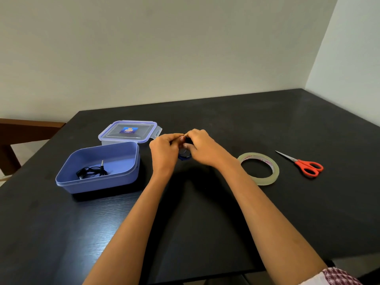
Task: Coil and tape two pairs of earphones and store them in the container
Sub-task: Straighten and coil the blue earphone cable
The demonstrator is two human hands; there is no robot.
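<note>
My left hand (165, 150) and my right hand (200, 147) meet over the middle of the black table, both pinching a small coil of dark blue earphones (185, 156); most of the coil is hidden by my fingers. A coiled black pair of earphones (91, 171) lies inside the open blue container (131, 159) to the left. The roll of clear tape (259, 168) lies flat to the right of my right wrist.
The container's clear lid (128, 131) lies behind the container. Red-handled scissors (304, 164) lie right of the tape. A wooden chair (24, 132) stands at the table's left edge. Walls close off the far and right sides.
</note>
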